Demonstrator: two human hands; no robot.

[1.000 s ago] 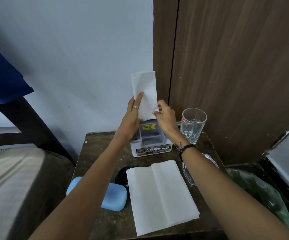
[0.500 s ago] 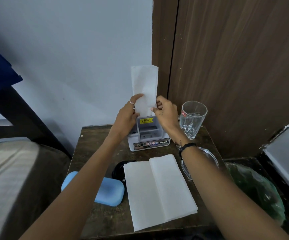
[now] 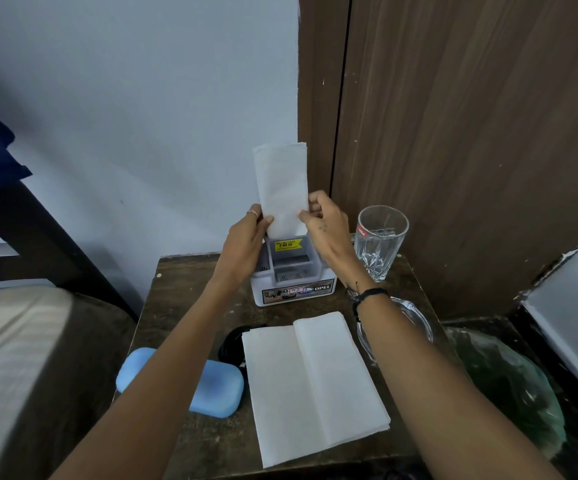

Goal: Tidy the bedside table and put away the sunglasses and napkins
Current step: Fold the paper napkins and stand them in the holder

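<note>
White plastic organiser (image 3: 292,289): front label reads "OPEL"; yellow price sticker (image 3: 288,244) on its inner wall reads "49.00", smaller print illegible; drinking glass (image 3: 380,242): red sticker, text partly legible.

Bare table top (image 3: 190,289) lies open left of the white holder (image 3: 294,282). Close on the holder's right stands a tall glass (image 3: 379,240), with a glass dish (image 3: 415,320) in front of it (partly hidden by the forearm). Nearer, a flat napkin (image 3: 315,386) and blue case (image 3: 211,386) fill the front.

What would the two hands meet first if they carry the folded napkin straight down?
Probably the white organizer: the folded napkin, pinched by left hand and right hand, hangs just above its back compartment.
</note>
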